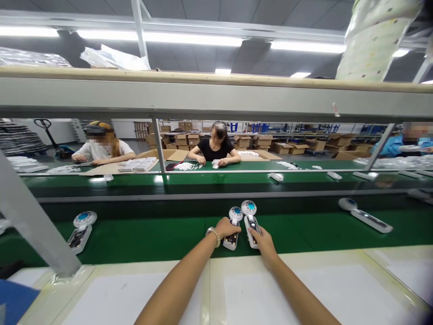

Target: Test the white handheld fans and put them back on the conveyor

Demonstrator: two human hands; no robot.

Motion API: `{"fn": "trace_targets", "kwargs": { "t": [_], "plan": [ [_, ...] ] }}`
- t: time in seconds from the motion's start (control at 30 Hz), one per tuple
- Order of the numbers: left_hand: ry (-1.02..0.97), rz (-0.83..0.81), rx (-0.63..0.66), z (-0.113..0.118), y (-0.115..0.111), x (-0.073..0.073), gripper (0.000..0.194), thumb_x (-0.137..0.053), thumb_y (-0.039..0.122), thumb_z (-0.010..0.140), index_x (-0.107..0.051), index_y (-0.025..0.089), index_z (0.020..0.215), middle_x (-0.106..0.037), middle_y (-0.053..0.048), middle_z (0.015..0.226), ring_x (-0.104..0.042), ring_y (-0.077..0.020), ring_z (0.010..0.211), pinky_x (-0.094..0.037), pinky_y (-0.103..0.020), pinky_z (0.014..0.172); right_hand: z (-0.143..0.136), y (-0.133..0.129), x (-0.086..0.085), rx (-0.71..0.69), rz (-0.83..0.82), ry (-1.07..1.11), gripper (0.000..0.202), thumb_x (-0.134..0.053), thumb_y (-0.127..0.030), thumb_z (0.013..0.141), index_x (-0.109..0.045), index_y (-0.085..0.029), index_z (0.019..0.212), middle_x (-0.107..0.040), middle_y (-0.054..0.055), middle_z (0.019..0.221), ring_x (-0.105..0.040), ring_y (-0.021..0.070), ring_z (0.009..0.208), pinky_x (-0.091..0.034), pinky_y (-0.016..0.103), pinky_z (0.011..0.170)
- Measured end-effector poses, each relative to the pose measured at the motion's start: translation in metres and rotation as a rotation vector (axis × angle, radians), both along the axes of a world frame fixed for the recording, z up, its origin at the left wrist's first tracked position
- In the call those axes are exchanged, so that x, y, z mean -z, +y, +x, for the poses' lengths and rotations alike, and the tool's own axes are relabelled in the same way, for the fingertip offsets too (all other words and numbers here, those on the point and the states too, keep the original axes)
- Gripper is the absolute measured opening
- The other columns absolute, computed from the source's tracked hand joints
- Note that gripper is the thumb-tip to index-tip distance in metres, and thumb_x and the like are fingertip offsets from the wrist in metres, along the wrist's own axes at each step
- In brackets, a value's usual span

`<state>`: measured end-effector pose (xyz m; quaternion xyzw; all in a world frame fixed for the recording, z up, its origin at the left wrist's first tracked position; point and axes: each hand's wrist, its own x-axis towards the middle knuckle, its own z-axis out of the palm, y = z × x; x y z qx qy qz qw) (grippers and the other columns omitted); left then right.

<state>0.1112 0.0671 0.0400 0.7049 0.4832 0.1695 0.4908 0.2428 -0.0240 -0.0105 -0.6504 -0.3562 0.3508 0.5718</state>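
Two white devices with round heads and blue centres lie side by side on the green belt, their heads nearly touching. My left hand is closed around the neck of the left device, whose open body shows dark inner parts. Around the body of the right device, my right hand is closed, with the thumb on its upper face. Both devices point away from me, heads at the far end.
Another open device lies on the belt at left, and one at right. A slanted metal post stands at left. Beyond a rail, a second belt carries small white parts. A shelf spans overhead. Several people sit across.
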Motion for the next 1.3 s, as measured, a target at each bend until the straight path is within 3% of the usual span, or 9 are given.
{"fn": "trace_targets", "kwargs": {
  "t": [0.07, 0.2, 0.33, 0.47, 0.63, 0.77, 0.97, 1.13, 1.3],
  "plan": [
    [-0.119, -0.129, 0.034, -0.022, -0.004, 0.001, 0.027, -0.072, 0.029, 0.057, -0.052, 0.015, 0.069, -0.059, -0.003, 0.057, -0.062, -0.0238, 0.063, -0.046, -0.030, 0.056, -0.013, -0.007, -0.003, -0.123, 0.062, 0.153, 0.044, -0.061, -0.050, 0.066, -0.054, -0.018, 0.095, -0.067, 0.006, 0.082, -0.065, 0.0252, 0.080, -0.050, 0.035, 0.069],
    [-0.390, -0.293, 0.010, -0.079, -0.023, 0.010, 0.040, -0.071, 0.032, 0.062, -0.044, 0.019, 0.089, -0.060, 0.000, 0.070, -0.063, -0.0177, 0.060, -0.052, -0.034, 0.057, -0.038, -0.011, -0.007, -0.290, 0.108, 0.387, 0.044, -0.076, -0.040, 0.056, -0.054, -0.019, 0.088, -0.068, 0.004, 0.081, -0.066, 0.0238, 0.078, -0.052, 0.033, 0.066],
    [-0.594, -0.332, -0.109, -0.111, -0.036, 0.021, 0.037, -0.067, 0.036, 0.070, -0.040, 0.021, 0.091, -0.060, -0.002, 0.087, -0.062, -0.0114, 0.059, -0.054, -0.032, 0.062, -0.065, -0.001, -0.009, -0.353, 0.091, 0.529, 0.037, -0.071, -0.042, 0.065, -0.054, -0.019, 0.089, -0.067, 0.007, 0.092, -0.068, 0.0229, 0.075, -0.053, 0.034, 0.062],
    [-0.723, -0.355, -0.156, -0.115, -0.037, 0.024, 0.036, -0.065, 0.023, 0.071, -0.041, 0.022, 0.097, -0.059, -0.004, 0.101, -0.064, -0.0147, 0.072, -0.054, -0.034, 0.068, -0.076, 0.003, -0.009, -0.388, 0.070, 0.599, 0.040, -0.074, -0.032, 0.064, -0.053, -0.020, 0.096, -0.068, 0.007, 0.092, -0.068, 0.0232, 0.075, -0.053, 0.037, 0.069],
    [-0.792, -0.402, -0.068, -0.112, -0.041, 0.027, 0.039, -0.068, 0.013, 0.067, -0.046, 0.018, 0.099, -0.060, -0.010, 0.102, -0.065, -0.0225, 0.079, -0.052, -0.039, 0.072, -0.070, -0.004, -0.010, -0.490, 0.091, 0.652, 0.060, -0.075, -0.022, 0.062, -0.046, -0.024, 0.114, -0.068, 0.006, 0.097, -0.064, 0.0249, 0.093, -0.048, 0.040, 0.081],
    [-0.820, -0.429, -0.034, -0.114, -0.043, 0.028, 0.041, -0.068, 0.012, 0.066, -0.046, 0.018, 0.100, -0.061, -0.010, 0.101, -0.065, -0.0242, 0.082, -0.051, -0.040, 0.073, -0.069, -0.005, -0.010, -0.492, 0.098, 0.690, 0.053, -0.073, -0.019, 0.062, -0.049, -0.021, 0.110, -0.068, 0.007, 0.099, -0.060, 0.0263, 0.100, -0.044, 0.042, 0.087],
    [-0.830, -0.448, -0.024, -0.116, -0.044, 0.024, 0.043, -0.062, 0.004, 0.058, -0.046, 0.017, 0.096, -0.060, -0.009, 0.102, -0.064, -0.0243, 0.083, -0.050, -0.042, 0.075, -0.073, -0.002, -0.009, -0.435, 0.065, 0.675, 0.049, -0.073, -0.021, 0.059, -0.052, -0.019, 0.103, -0.069, 0.007, 0.091, -0.065, 0.0233, 0.084, -0.045, 0.040, 0.082],
    [-0.809, -0.438, -0.005, -0.118, -0.044, 0.024, 0.043, -0.064, 0.005, 0.059, -0.049, 0.017, 0.097, -0.059, -0.010, 0.108, -0.059, -0.0266, 0.097, -0.048, -0.039, 0.079, -0.073, -0.004, -0.011, -0.464, 0.067, 0.654, 0.049, -0.074, -0.023, 0.060, -0.053, -0.020, 0.104, -0.069, 0.004, 0.086, -0.064, 0.0231, 0.084, -0.045, 0.039, 0.079],
    [-0.821, -0.438, 0.002, -0.117, -0.043, 0.025, 0.044, -0.065, 0.005, 0.058, -0.050, 0.017, 0.097, -0.058, -0.010, 0.107, -0.058, -0.0277, 0.099, -0.047, -0.039, 0.079, -0.074, -0.005, -0.012, -0.481, 0.088, 0.619, 0.050, -0.073, -0.027, 0.061, -0.054, -0.019, 0.106, -0.069, 0.006, 0.087, -0.064, 0.0240, 0.086, -0.045, 0.040, 0.081]
  ]
}}
